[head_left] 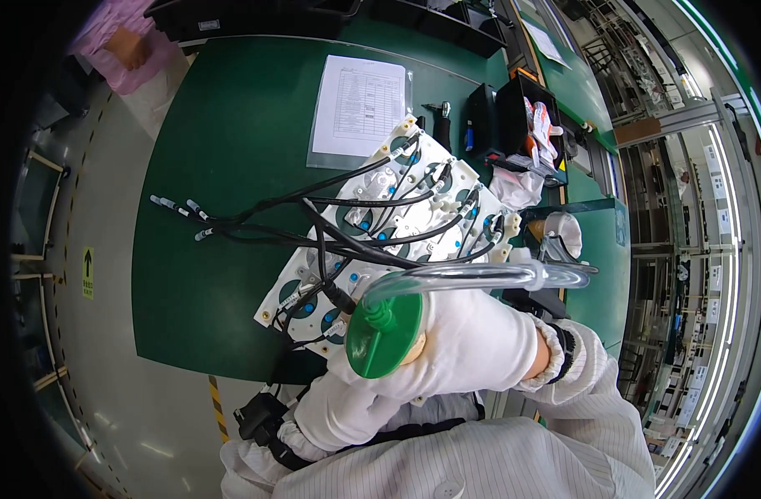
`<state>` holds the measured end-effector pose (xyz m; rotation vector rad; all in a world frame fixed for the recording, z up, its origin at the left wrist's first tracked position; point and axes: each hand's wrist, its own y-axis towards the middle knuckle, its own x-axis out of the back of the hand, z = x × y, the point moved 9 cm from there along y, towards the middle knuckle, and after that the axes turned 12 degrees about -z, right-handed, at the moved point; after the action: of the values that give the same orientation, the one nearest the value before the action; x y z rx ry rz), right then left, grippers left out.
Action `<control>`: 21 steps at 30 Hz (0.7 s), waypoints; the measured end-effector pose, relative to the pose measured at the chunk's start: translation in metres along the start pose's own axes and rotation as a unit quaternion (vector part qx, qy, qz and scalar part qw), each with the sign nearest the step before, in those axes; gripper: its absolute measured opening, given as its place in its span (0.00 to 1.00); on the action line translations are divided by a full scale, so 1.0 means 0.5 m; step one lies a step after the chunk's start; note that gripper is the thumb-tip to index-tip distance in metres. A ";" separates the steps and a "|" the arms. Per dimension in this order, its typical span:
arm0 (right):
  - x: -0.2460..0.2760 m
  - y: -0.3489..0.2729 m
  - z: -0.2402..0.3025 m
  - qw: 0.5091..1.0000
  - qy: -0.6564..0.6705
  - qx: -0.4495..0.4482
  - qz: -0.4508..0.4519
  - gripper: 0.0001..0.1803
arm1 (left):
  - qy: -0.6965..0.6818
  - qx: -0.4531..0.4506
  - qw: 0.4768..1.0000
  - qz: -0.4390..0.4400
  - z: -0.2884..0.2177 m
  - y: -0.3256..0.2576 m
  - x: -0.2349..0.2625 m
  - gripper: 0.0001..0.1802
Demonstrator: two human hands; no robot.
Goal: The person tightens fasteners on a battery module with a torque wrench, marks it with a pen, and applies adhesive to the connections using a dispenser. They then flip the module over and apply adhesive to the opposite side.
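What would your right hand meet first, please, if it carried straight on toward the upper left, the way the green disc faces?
Most likely the black cables lying across the white fixture plate; they sit just ahead of the green disc that the right hand holds. Depth is unclear, so the hand may be well above them.

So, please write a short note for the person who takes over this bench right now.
Right hand, gloved: grips the green disc tool with the clear tube looping from it.
Left hand, gloved: below the right hand, touching it; whether it holds anything is hidden.
White board lies on the green table, black cables routed across it, several connector ends loose at left.
How much of the wiring is done cannot be judged from here.
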<state>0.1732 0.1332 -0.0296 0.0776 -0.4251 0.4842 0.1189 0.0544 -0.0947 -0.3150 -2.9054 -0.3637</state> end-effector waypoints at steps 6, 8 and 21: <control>0.002 0.007 0.018 0.997 -0.028 0.071 -0.006 0.10 | 0.000 0.010 1.000 0.007 0.007 0.004 -0.005 0.23; 0.007 0.009 0.013 0.999 -0.013 0.040 -0.016 0.12 | -0.006 0.025 0.999 0.024 0.012 -0.003 -0.010 0.23; -0.026 0.001 -0.011 0.993 -0.100 -0.009 0.069 0.16 | 0.016 -0.047 0.999 -0.012 -0.003 -0.011 -0.003 0.27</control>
<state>0.1645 0.1289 -0.0400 0.0801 -0.6338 0.6106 0.1191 0.0484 -0.0948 -0.2867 -2.8690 -0.5061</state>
